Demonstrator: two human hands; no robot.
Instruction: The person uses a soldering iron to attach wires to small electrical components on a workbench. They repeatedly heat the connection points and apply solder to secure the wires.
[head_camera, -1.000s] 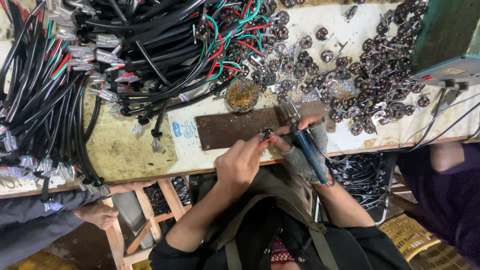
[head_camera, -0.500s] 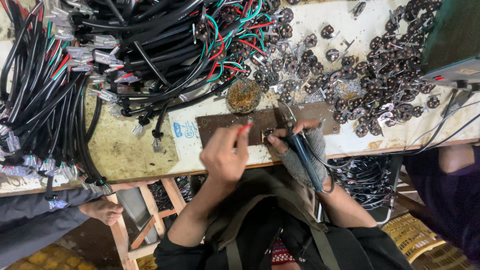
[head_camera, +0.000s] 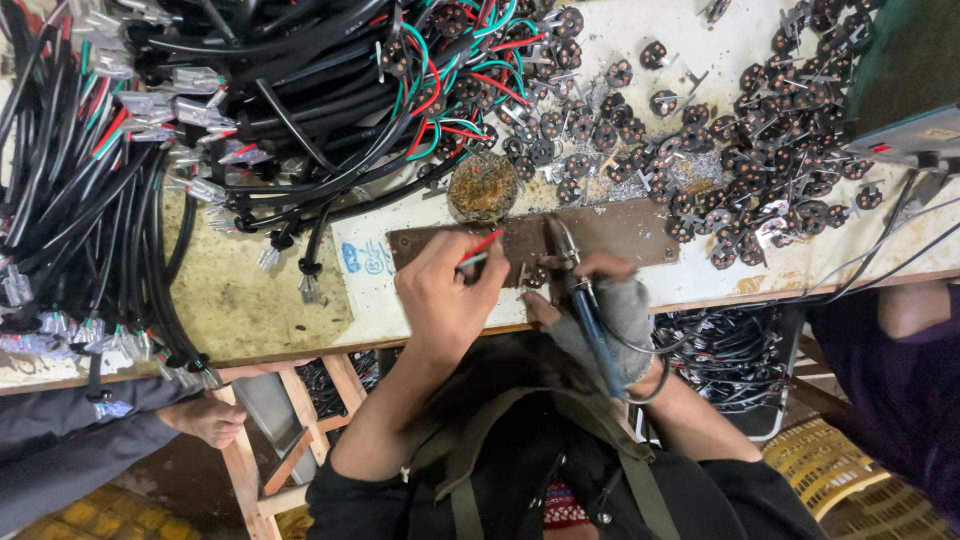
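Centrally, left hand (head_camera: 445, 295) pinches thin red wire (head_camera: 482, 246); right hand (head_camera: 605, 310) grips soldering iron (head_camera: 580, 290).

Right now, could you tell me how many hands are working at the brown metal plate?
2: the left hand pinches red and green wires over the brown plate; the right hand holds a soldering iron.

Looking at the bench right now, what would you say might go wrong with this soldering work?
The soldering iron in the right hand works very near the left hand, which pinches red and green wires: its bare fingers may get burnt. The iron's cord loops by the wrist and might snag. Loose black cables crowd the brown work plate and could slide against the hot tip.
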